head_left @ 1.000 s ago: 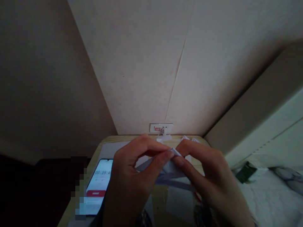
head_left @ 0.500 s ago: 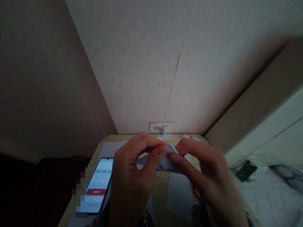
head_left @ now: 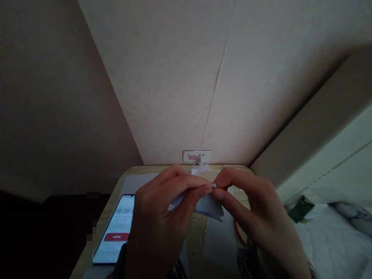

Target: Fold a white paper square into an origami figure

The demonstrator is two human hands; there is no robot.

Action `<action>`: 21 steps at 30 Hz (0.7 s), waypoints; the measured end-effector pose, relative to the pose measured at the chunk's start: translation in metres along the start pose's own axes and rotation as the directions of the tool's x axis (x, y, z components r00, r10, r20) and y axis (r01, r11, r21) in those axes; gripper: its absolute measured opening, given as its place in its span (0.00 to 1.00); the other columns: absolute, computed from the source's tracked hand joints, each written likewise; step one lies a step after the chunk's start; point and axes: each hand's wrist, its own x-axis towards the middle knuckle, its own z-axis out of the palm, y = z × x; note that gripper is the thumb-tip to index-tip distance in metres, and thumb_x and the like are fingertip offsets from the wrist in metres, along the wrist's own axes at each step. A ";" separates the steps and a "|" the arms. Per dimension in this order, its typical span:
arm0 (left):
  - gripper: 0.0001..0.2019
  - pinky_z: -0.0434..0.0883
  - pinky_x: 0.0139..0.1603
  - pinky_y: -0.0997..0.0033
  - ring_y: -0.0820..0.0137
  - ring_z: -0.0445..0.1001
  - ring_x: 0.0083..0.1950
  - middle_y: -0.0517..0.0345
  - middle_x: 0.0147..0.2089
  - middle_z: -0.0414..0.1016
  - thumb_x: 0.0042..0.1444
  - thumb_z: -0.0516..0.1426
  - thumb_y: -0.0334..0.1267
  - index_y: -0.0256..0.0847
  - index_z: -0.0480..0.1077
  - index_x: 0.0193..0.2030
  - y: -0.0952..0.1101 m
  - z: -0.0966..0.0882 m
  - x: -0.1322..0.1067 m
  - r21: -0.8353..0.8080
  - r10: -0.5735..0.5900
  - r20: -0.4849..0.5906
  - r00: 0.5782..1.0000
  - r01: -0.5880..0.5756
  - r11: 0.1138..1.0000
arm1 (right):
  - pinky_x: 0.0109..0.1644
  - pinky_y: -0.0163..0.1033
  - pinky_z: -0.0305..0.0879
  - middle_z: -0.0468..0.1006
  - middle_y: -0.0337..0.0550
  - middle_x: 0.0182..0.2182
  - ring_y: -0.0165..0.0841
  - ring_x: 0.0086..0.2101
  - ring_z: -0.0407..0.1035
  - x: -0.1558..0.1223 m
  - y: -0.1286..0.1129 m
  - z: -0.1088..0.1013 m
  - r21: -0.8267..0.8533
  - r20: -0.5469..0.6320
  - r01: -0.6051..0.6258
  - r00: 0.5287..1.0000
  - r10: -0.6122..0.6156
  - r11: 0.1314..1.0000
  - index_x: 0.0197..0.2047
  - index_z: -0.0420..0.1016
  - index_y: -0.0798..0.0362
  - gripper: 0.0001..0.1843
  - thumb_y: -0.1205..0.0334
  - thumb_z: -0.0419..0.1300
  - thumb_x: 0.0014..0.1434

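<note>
Between my two hands, above the small wooden table (head_left: 195,248), is a folded piece of white paper (head_left: 209,207). My left hand (head_left: 171,201) pinches its upper edge between thumb and forefinger. Close beside that, my right hand (head_left: 247,199) pinches the same edge, its thumb and forefinger almost touching the left fingertips. A small bit of the paper shows between the two pinches, and its lower flaps hang below my fingers. Part of the paper is hidden behind my left hand.
A phone (head_left: 114,228) showing a timer lies at the table's left, partly behind my left hand. Loose white sheets (head_left: 221,244) lie on the wood. A red ring-like object (head_left: 238,231) is near my right wrist. A wall socket (head_left: 197,156) with a plug sits behind the table.
My fingertips have come closer together at the paper's upper edge. The pointed peak that stood up between them is now pressed down, and the paper's lower flaps have tilted to the right.
</note>
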 end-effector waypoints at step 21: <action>0.32 0.77 0.30 0.77 0.67 0.84 0.36 0.62 0.40 0.86 0.48 0.75 0.41 0.54 0.71 0.59 -0.001 -0.016 0.004 -0.503 -0.438 0.315 0.842 0.539 0.675 | 0.24 0.38 0.58 0.66 0.34 0.20 0.30 0.21 0.61 -0.007 -0.003 0.004 0.010 -0.164 0.006 0.986 -0.004 1.000 0.25 0.65 0.48 0.19 0.65 0.56 0.70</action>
